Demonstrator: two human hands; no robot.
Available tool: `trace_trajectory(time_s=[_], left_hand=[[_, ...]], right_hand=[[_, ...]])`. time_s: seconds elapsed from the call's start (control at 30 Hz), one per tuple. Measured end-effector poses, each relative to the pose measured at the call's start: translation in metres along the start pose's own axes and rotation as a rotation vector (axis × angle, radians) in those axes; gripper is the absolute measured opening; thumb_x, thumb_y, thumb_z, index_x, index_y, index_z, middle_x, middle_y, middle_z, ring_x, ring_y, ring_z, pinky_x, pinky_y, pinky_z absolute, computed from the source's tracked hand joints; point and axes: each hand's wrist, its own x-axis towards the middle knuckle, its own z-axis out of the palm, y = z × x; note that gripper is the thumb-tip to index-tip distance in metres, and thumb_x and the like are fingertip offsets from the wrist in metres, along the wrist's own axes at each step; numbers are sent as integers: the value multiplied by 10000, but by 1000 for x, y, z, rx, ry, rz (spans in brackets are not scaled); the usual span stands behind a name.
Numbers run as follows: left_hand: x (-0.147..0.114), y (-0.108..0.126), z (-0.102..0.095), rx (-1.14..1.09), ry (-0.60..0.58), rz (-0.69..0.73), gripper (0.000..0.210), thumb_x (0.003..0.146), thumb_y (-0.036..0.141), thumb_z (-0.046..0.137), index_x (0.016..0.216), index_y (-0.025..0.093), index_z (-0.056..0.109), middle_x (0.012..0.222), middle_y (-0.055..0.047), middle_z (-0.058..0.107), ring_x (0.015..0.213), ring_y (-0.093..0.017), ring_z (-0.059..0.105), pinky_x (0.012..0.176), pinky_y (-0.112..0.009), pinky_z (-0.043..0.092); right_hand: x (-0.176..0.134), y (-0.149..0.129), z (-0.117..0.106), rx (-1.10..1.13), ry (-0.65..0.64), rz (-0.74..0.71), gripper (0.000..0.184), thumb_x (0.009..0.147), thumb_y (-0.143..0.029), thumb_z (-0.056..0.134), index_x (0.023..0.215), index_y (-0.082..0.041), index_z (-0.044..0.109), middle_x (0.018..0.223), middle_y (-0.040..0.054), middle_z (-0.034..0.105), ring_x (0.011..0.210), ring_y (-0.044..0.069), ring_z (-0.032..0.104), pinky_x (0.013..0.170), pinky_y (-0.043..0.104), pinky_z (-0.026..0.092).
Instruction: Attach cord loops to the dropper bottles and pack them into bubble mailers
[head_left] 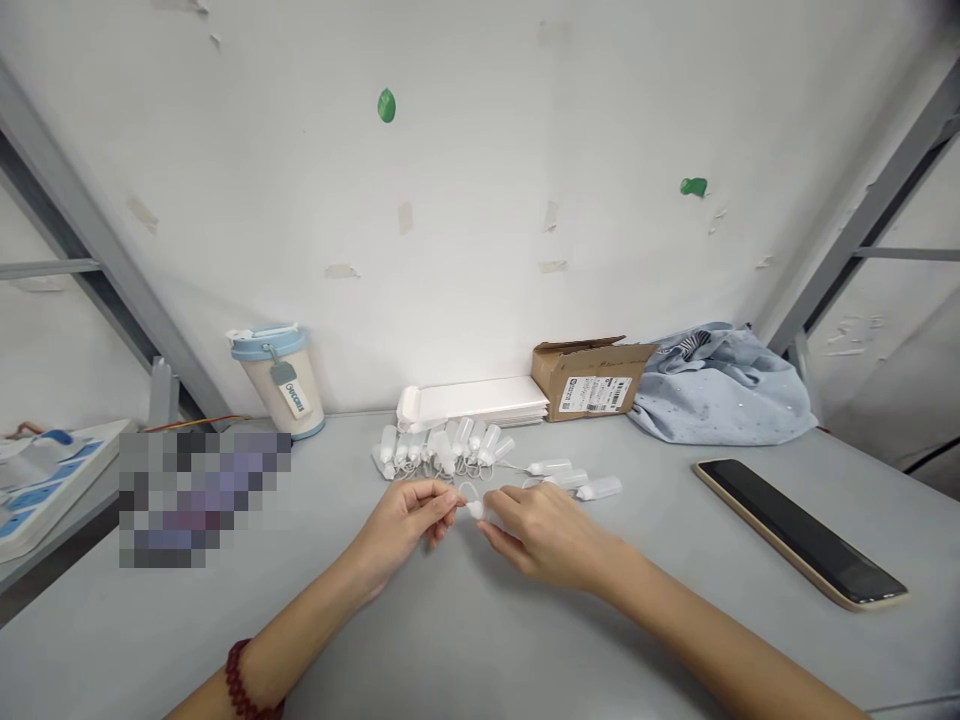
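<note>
Over the front middle of the table, my right hand (536, 530) is closed round a small translucent plastic bottle, most of it hidden by the fingers. Its white cap (475, 510) pokes out toward the left. My left hand (420, 515) pinches at the tip of that cap, where a thin white loop (469, 490) arches up; the exact pinch point is too small to make out. Just behind my hands lies a heap of similar small bottles (442, 445) with thin white loops. A few more bottles (600, 488) lie beside my right hand.
Along the wall stand a lidded tumbler (289, 385), a stack of flat white cartons (472, 402), a cardboard box (592, 380) and a light blue cloth (720, 390). To the right lies a phone (799, 530). At far left are a power strip (52, 490) and a blurred-out item (202, 495).
</note>
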Motion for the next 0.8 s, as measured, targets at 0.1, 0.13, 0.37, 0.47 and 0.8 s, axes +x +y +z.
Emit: trace_trajectory(time_s=[0.1,0.13,0.37,0.47,0.8], left_hand=[[-1,1,2,71,10,43,279,776,379,592,624,145,599,589,15,504,533,-94,446,507,-219,364],[-1,2,3,96,13,47,283,779,374,587,608,148,589,574,18,502,524,-93,443,508,-219,363],[-4,1,4,189,5,29,271,790,363,562,621,154,595,554,23,511,510,-96,448,518,-224,371],[-2,0,5,209,10,25,271,788,367,559,622,155,596,545,25,508,506,-98,452,517,-223,375],[5,-3,-6,205,69,66,297,815,419,509,834,154,641,694,-8,558,569,-106,479,516,-223,395]], right_hand=[[0,-2,3,-32,13,-20,199,905,-258,409,789,-142,521,643,21,566,470,113,436,459,269,143],[0,-2,4,-43,21,-29,192,902,-252,417,789,-139,523,643,24,571,471,115,446,457,268,138],[-1,-4,9,-118,79,-84,170,891,-234,447,772,-142,525,615,22,573,445,127,459,437,282,116],[0,-2,12,-123,98,-101,167,898,-237,449,777,-144,518,612,16,564,450,125,462,437,281,130],[4,20,9,-84,154,-4,128,926,-250,449,860,-157,506,739,24,554,590,138,502,461,253,247]])
